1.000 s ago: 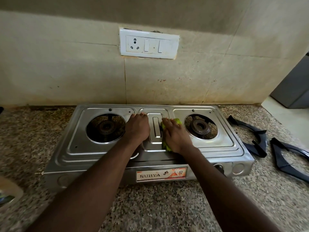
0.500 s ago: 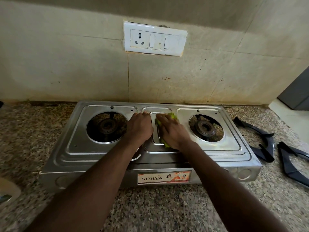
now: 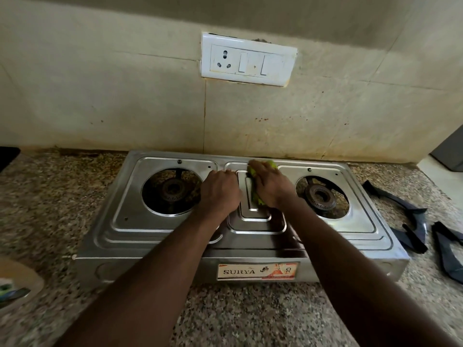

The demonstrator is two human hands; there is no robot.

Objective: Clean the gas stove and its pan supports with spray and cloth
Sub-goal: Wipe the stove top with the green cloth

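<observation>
**Wiping of the centre panel.** The stove is being steadied on the worktop by the left hand. Its fingers are being held bent down onto the steel beside the left burner, with nothing gripped. The green cloth is being pressed against the far end of the panel by the right hand, whose fingers are being curled over the bunched fabric. The two supports are being kept off the stove, on the worktop to its right and just beside each other. Whether they have been wiped cannot be told. No spray bottle is being shown clearly.

For a good result, as judged from this view:
- The cloth should be drawn along the stepped ridges rather than across them, so that grease is lifted out of the grooves.
- Pressure should be kept even.
- The open burner wells should be skirted, so that loosened dirt is not pushed into them.
- The stove should be braced firmly, so that it is not slid towards the wall.
</observation>
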